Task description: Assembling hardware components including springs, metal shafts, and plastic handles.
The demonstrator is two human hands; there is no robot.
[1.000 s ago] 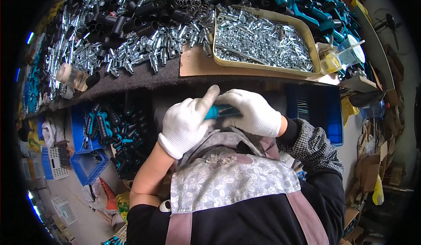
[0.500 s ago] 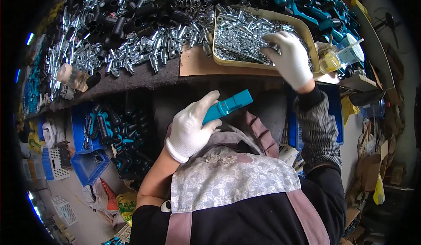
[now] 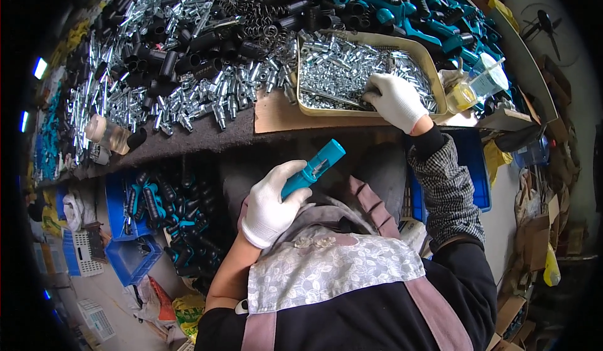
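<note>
In a white glove, my left hand (image 3: 273,205) grips a teal plastic tube-shaped housing (image 3: 326,159) above my lap, tilted up to the right, with a slot showing in its side. My right hand (image 3: 397,101), also gloved, reaches into a cream tray (image 3: 342,112) full of small silvery metal parts (image 3: 339,68). Its fingertips are pinched together down at the parts, and whatever they hold is hidden. A thin metal rod (image 3: 330,97) lies in the tray left of those fingers.
Metal fittings (image 3: 220,109), black tubes (image 3: 168,64) and springs (image 3: 270,12) heap the bench left of the tray. Teal housings (image 3: 402,15) pile up behind it. A plastic cup (image 3: 488,78) stands at right, a clear bottle (image 3: 107,134) at left. Blue bins (image 3: 132,260) sit below.
My right hand has come down and a little left into the tray, its fingers closing among the parts. My left hand has turned the teal housing, so its slot now shows.
</note>
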